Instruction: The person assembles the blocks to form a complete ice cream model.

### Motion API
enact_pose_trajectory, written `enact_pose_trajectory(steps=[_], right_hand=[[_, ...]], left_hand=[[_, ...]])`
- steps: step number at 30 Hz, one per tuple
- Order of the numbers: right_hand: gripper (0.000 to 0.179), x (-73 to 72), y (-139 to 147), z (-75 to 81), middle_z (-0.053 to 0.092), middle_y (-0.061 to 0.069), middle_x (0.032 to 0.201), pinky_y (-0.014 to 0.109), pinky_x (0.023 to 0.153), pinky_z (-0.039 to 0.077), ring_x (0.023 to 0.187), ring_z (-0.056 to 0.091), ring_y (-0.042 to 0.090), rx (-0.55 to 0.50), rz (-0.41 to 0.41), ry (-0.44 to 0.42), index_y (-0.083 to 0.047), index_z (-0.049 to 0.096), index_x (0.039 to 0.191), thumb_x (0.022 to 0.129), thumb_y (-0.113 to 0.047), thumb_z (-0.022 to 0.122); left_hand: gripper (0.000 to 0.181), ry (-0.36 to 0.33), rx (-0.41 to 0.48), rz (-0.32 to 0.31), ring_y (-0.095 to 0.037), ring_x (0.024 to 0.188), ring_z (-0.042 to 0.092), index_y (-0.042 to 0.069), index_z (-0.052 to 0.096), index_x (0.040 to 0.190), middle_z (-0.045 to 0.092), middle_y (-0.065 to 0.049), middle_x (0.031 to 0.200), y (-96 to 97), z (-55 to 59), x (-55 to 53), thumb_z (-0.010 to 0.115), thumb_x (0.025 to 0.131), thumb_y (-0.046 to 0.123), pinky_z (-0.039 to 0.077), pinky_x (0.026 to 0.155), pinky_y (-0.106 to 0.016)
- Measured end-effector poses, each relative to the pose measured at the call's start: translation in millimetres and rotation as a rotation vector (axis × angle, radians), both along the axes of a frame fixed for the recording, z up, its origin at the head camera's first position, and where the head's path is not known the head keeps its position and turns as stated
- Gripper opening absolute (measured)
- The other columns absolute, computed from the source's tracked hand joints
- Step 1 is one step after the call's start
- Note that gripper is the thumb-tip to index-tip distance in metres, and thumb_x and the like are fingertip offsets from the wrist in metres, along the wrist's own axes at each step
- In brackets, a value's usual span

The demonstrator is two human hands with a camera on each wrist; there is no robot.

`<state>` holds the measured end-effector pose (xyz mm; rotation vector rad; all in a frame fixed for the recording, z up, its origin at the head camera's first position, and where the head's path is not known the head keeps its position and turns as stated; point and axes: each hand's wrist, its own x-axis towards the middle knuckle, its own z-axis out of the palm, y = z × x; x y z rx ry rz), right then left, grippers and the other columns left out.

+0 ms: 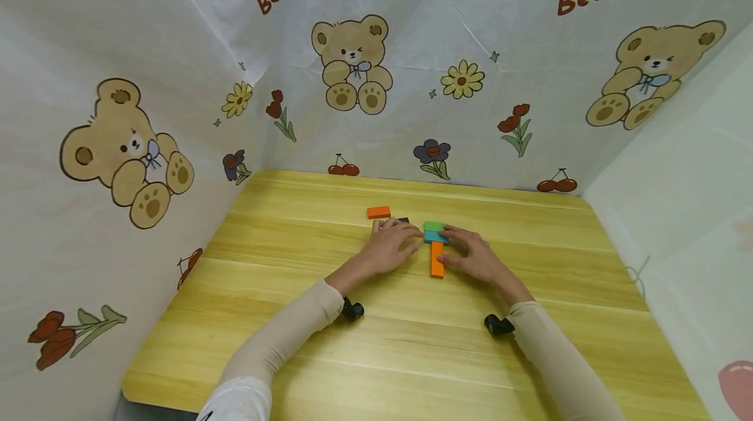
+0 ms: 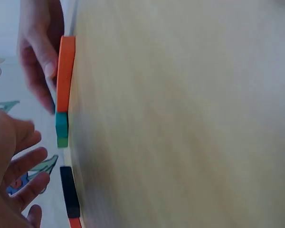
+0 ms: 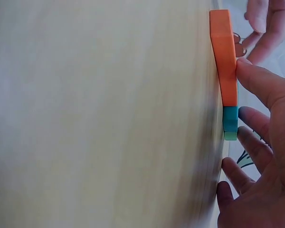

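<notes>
An orange block lies lengthwise on the table, its far end against a teal block. A green block lies right behind the teal one. My right hand rests at their right side, thumb at the orange block and fingertips at the teal and green ones. To the left, my left hand hovers with spread, loosely bent fingers and nothing in them. Beyond its fingers lies a black block, partly hidden in the head view. A second orange block lies behind the left hand.
The wooden table meets a white bear-printed sheet along its back edge. More sheet rises at the left and right sides. Black wrist cameras sit on both forearms, close above the tabletop.
</notes>
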<state>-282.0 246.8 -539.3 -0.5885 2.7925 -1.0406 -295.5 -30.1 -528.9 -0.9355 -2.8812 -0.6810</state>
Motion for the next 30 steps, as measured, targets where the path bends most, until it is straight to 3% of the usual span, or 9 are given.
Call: enact_pose_trajectory(steps=[4,10,19,30], right_hand=[[0.068,0.2,1.8,-1.3,0.039,0.012,0.175,0.076,0.126,0.021,0.161,0.030,0.049,-0.013,-0.001,-0.011,-0.018,0.056,0.158,0.099,-0.045,0.077],[0.067,1.2,1.1,-3.2,0.038,0.012,0.175,0.076,0.127,0.018,0.162,0.027,0.049,-0.035,0.004,-0.021,-0.018,0.056,0.158,0.099,-0.044,0.077],[0.067,0.8,2.4,-5.3,0.038,0.011,0.175,0.076,0.126,0.019,0.162,0.028,0.048,-0.049,-0.008,-0.023,-0.019,0.056,0.157,0.099,-0.043,0.078],[0.067,-0.6,2.2,-6.3,0.038,0.014,0.175,0.074,0.127,0.021,0.161,0.030,0.048,-0.063,0.009,-0.016,-0.016,0.056,0.157,0.099,-0.040,0.079]], left_hand=[[0.029,0.039,0.059,0.107,-0.028,0.126,0.061,0.025,0.073,0.137,0.072,0.002,0.141,-9.8,7.0,-9.6,0.063,0.110,0.031,0.037,0.106,-0.054],[0.031,0.000,0.045,0.221,-0.033,0.129,0.060,0.023,0.073,0.139,0.070,-0.004,0.143,-27.9,6.5,-26.2,0.065,0.109,0.027,0.045,0.105,-0.053],[0.028,-0.024,0.037,0.240,-0.034,0.123,0.063,0.020,0.076,0.134,0.072,-0.006,0.135,-32.1,1.2,-30.0,0.068,0.107,0.019,0.050,0.103,-0.052],[0.028,0.001,0.010,0.243,-0.032,0.120,0.060,0.021,0.076,0.133,0.071,-0.005,0.137,-30.9,0.2,-33.1,0.069,0.106,0.017,0.050,0.102,-0.049]])
